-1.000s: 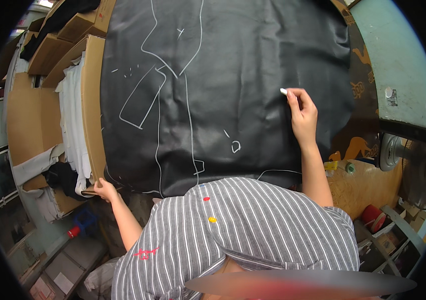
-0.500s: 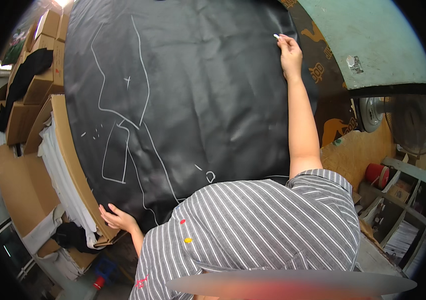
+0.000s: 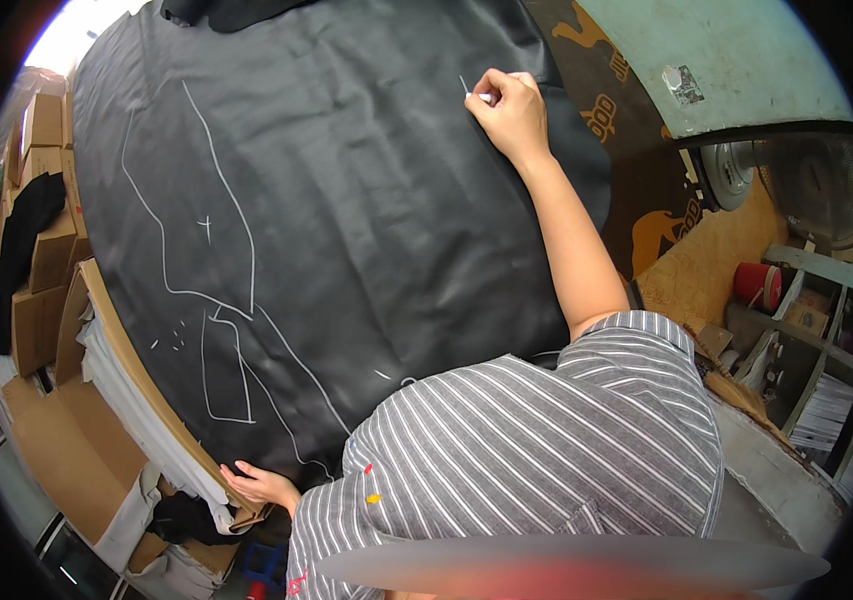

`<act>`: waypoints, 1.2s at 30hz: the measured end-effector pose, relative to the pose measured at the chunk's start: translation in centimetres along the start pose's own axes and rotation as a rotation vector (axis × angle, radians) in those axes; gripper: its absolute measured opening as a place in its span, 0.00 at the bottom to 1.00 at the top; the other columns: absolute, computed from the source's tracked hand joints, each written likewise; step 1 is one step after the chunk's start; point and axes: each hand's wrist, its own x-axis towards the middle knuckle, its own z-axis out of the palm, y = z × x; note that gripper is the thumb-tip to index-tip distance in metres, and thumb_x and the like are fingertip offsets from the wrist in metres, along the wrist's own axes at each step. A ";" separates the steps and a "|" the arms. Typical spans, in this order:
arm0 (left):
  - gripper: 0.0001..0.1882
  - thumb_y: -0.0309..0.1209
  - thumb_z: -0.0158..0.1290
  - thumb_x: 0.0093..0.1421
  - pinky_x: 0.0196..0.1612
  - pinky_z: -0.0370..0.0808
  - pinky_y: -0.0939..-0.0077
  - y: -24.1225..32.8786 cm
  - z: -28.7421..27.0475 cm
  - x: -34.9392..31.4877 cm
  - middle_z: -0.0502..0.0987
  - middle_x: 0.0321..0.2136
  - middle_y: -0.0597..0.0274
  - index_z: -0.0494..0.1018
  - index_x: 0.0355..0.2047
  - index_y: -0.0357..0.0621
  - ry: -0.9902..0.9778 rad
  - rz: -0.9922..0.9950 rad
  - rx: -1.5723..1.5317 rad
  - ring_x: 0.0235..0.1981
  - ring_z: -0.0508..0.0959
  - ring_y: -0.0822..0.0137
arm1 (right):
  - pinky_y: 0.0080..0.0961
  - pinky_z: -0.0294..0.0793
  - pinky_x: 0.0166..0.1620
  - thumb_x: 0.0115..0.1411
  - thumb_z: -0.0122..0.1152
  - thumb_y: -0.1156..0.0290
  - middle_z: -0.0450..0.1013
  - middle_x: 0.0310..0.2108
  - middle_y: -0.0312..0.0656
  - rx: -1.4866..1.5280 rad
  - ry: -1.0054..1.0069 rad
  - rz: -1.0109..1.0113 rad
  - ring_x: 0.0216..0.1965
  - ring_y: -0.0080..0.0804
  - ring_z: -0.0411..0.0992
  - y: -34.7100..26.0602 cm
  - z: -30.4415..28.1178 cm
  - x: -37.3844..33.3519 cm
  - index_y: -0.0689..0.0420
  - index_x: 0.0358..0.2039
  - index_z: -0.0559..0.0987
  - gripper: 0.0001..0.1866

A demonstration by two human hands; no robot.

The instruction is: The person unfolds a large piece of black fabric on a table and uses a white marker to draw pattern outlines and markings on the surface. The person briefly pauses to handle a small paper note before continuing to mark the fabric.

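A large sheet of black leather (image 3: 386, 200), lightly wrinkled, lies spread before me. White outlines of several long pattern shapes run down its left part, with a small cross mark inside one. Near the far right of the sheet, my right hand (image 3: 513, 118) pinches a short white piece of chalk (image 3: 481, 97) against the surface. A short fresh white line starts just above the chalk. My left hand (image 3: 261, 486) lies at the near left edge of the leather, beside a cardboard box, fingers stretched out and holding nothing.
Stacked cardboard boxes (image 3: 46, 240) and an open one holding white sheets (image 3: 136, 395) line the left side. Dark material (image 3: 236, 10) lies at the far edge. To the right are a fan (image 3: 811, 190), a red container (image 3: 757, 287) and a compartment shelf (image 3: 806, 330).
My right hand has moved left with the chalk and brought it onto the leather, where a short white line now shows. The view has shifted; my left hand stays near the box edge.
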 end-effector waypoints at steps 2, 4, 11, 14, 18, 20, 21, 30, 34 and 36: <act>0.25 0.41 0.44 0.72 0.63 0.63 0.56 -0.2 -0.1 -0.3 0.70 0.58 0.45 0.66 0.60 0.32 -0.001 -0.025 -0.007 0.61 0.68 0.48 | 0.31 0.72 0.37 0.48 0.65 0.65 0.72 0.21 0.37 0.037 -0.029 0.005 0.34 0.34 0.71 0.0 -1.2 -0.9 0.57 0.24 0.80 0.08; 0.25 0.41 0.44 0.72 0.63 0.63 0.56 0.1 -0.1 -0.3 0.70 0.58 0.45 0.66 0.60 0.32 -0.014 -0.015 -0.002 0.61 0.68 0.48 | 0.29 0.72 0.36 0.47 0.65 0.66 0.71 0.19 0.39 0.030 0.000 -0.030 0.32 0.33 0.71 1.3 -2.4 -1.3 0.58 0.24 0.80 0.08; 0.25 0.41 0.44 0.72 0.63 0.63 0.56 0.5 -0.5 -0.3 0.70 0.59 0.46 0.66 0.60 0.32 -0.008 -0.005 0.006 0.61 0.68 0.48 | 0.33 0.72 0.37 0.46 0.66 0.67 0.73 0.18 0.40 -0.081 0.124 0.181 0.28 0.38 0.71 8.0 -7.7 -1.7 0.58 0.22 0.81 0.08; 0.25 0.40 0.44 0.72 0.63 0.63 0.55 0.8 -0.5 -0.6 0.70 0.59 0.46 0.66 0.60 0.33 0.013 -0.021 -0.005 0.61 0.68 0.48 | 0.25 0.70 0.31 0.49 0.69 0.70 0.75 0.19 0.38 0.005 0.147 0.204 0.24 0.27 0.71 7.4 -7.8 -1.3 0.59 0.24 0.81 0.07; 0.25 0.40 0.44 0.72 0.63 0.63 0.55 0.4 -0.3 -0.7 0.70 0.59 0.46 0.66 0.60 0.33 0.016 -0.051 -0.006 0.61 0.68 0.47 | 0.17 0.71 0.34 0.57 0.69 0.68 0.78 0.28 0.33 0.398 0.014 0.102 0.29 0.16 0.71 3.6 -3.4 0.5 0.60 0.34 0.83 0.09; 0.25 0.40 0.44 0.72 0.63 0.63 0.54 0.3 -0.2 -0.6 0.70 0.59 0.46 0.66 0.60 0.34 0.006 -0.048 -0.012 0.61 0.68 0.47 | 0.19 0.73 0.35 0.58 0.68 0.65 0.79 0.28 0.36 0.366 -0.059 0.054 0.29 0.20 0.74 2.4 -1.7 1.6 0.57 0.36 0.84 0.10; 0.25 0.40 0.44 0.72 0.63 0.62 0.54 0.4 -0.1 -0.6 0.70 0.59 0.45 0.66 0.60 0.34 0.012 -0.045 -0.021 0.61 0.68 0.47 | 0.21 0.73 0.35 0.57 0.68 0.64 0.79 0.27 0.36 0.290 -0.076 0.043 0.29 0.22 0.74 1.9 -1.0 2.1 0.56 0.35 0.84 0.10; 0.24 0.40 0.44 0.72 0.63 0.62 0.54 0.7 -0.4 -0.8 0.70 0.59 0.46 0.66 0.60 0.35 0.028 -0.047 -0.037 0.61 0.67 0.46 | 0.34 0.74 0.39 0.52 0.68 0.59 0.77 0.26 0.34 -0.259 0.184 -0.176 0.36 0.34 0.73 6.1 -0.8 6.3 0.48 0.31 0.85 0.09; 0.24 0.40 0.44 0.72 0.63 0.62 0.54 1.1 -0.3 -1.1 0.70 0.59 0.46 0.66 0.60 0.34 0.032 -0.056 -0.029 0.61 0.67 0.46 | 0.22 0.71 0.33 0.61 0.65 0.62 0.77 0.26 0.29 0.353 0.216 0.073 0.33 0.20 0.72 7.5 -1.9 10.0 0.55 0.31 0.84 0.09; 0.24 0.40 0.44 0.72 0.63 0.62 0.54 0.8 -0.2 -0.9 0.70 0.59 0.46 0.67 0.60 0.34 0.035 -0.038 -0.030 0.61 0.67 0.46 | 0.21 0.75 0.40 0.69 0.56 0.64 0.78 0.35 0.36 0.651 0.245 0.173 0.38 0.21 0.75 8.7 -1.2 13.9 0.57 0.43 0.77 0.11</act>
